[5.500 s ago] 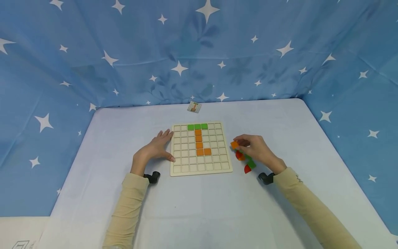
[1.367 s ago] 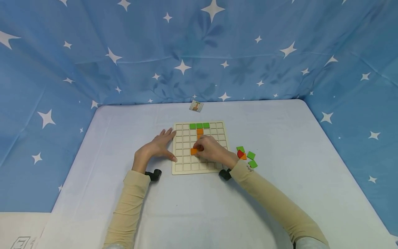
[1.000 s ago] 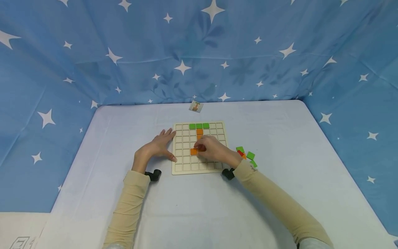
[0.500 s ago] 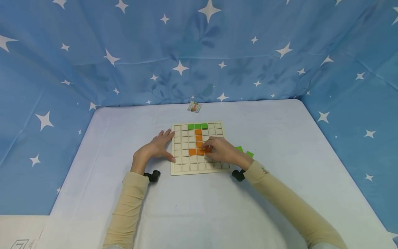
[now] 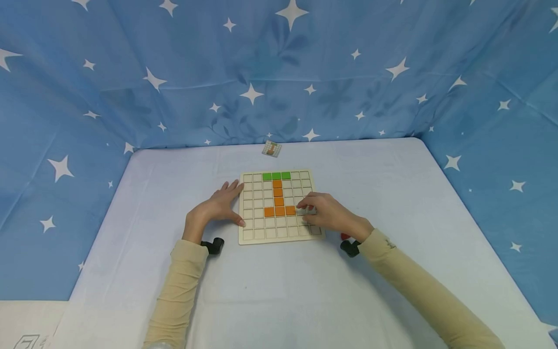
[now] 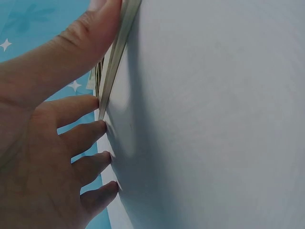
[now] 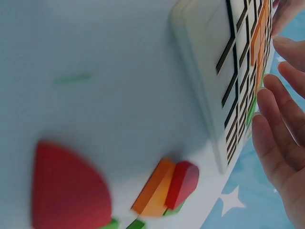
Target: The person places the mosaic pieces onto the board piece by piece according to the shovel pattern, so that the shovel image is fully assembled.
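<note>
A cream grid board (image 5: 261, 235) lies mid-table with square tiles set in its cells. Three green tiles (image 5: 276, 176) form a row near the far edge, an orange column (image 5: 278, 192) runs down from them, and an orange row (image 5: 280, 211) crosses its near end. My left hand (image 5: 220, 204) rests at the board's left edge, thumb on the rim and fingers spread. Over the right part of the board is my right hand (image 5: 329, 212), fingers loosely bent and holding nothing. In the right wrist view its fingers (image 7: 279, 129) hang beside the board.
Loose pieces lie right of the board, mostly hidden by my right hand in the head view: a red quarter-round (image 7: 69, 188), an orange piece (image 7: 155, 188), another red piece (image 7: 182, 183) and green bits. A small pattern card (image 5: 271, 149) lies behind the board.
My right hand carried an orange tile from the loose pieces to the left end of the orange row, let go, and drew back rightward. My left hand stayed at the board's edge.
</note>
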Tool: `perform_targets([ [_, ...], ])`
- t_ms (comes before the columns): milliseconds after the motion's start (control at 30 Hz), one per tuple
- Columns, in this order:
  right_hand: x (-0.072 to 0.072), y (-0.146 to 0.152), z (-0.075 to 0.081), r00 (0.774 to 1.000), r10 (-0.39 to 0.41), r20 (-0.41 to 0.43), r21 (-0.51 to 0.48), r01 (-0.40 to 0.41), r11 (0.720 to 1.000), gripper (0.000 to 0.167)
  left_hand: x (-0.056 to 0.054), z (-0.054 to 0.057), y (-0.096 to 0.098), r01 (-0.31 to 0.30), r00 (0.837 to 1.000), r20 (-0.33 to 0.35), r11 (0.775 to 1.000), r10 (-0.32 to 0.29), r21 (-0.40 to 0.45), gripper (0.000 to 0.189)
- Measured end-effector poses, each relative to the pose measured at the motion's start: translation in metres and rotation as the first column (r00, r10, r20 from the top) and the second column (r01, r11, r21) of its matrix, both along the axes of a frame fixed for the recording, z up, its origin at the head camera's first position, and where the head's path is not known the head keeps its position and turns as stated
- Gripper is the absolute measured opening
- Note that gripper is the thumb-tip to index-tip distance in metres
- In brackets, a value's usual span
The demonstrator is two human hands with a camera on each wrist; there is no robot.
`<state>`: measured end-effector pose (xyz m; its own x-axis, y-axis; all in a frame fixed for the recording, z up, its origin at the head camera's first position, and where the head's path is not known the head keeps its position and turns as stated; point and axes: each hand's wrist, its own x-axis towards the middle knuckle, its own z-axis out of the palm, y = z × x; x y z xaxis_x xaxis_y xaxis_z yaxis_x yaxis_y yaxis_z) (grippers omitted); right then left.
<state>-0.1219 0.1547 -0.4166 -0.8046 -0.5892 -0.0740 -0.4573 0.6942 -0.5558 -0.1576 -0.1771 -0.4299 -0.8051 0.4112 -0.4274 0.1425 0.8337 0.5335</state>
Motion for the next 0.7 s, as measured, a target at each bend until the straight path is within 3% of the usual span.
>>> perform_targets([
  [333,0.005,0.030,0.006,0.999,-0.033,-0.027,-0.015,0.032,0.999,0.029,-0.002,0.003,0.000,0.007,1.000,-0.007,1.000,-0.007,-0.002,0.120],
  [700,0.010,0.059,0.001,0.997,-0.080,-0.025,0.008,0.080,0.997,0.024,0.001,0.003,0.002,-0.001,1.000,-0.002,1.000,0.001,-0.002,0.120],
])
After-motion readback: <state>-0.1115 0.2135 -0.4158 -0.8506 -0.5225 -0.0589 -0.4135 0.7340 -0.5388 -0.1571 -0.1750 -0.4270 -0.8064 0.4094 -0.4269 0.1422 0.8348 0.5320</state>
